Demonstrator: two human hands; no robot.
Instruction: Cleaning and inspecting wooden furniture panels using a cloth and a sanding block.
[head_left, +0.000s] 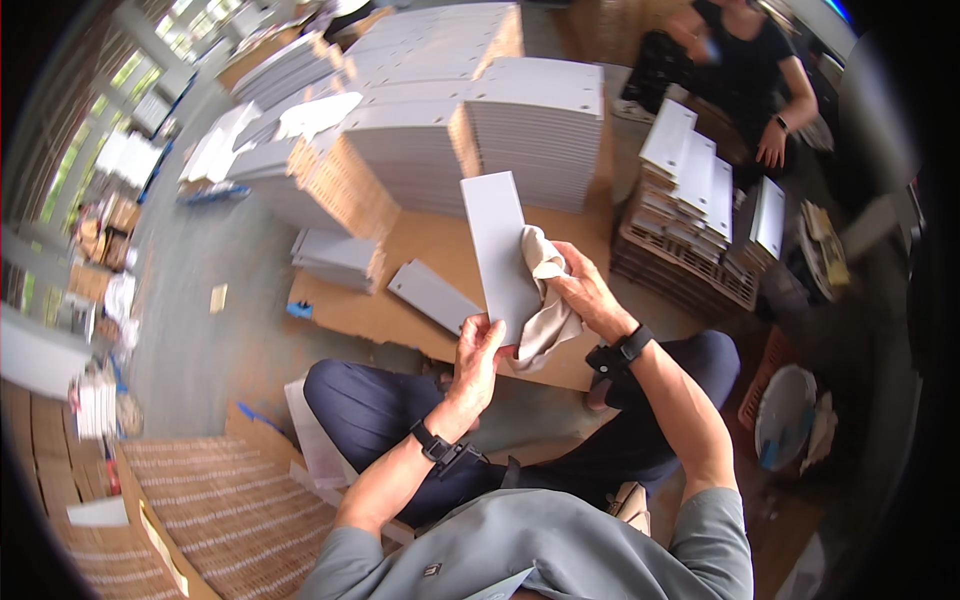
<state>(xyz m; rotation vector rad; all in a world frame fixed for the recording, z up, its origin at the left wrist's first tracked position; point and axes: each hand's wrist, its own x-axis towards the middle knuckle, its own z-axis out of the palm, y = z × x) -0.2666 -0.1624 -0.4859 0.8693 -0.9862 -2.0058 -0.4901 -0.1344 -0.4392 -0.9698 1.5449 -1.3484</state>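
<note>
A flat light-grey panel (493,235) is held up in front of me, tilted, its long side running away from me. My left hand (478,362) grips its near end, thumb on the face. My right hand (592,292) is closed on a beige cloth (548,330), which lies against the panel's right edge and hangs down below. Beyond my knees, another grey panel (437,297) lies on a cardboard sheet (425,238). To its left is a short stack of grey panels (335,258).
Tall stacks of grey panels (535,125) stand ahead. On the right, a brown plastic crate (685,262) bears several white panels (695,180), with a seated person (765,75) behind it. A white basin (787,405) sits at the right; woven-patterned cardboard (225,505) lies lower left.
</note>
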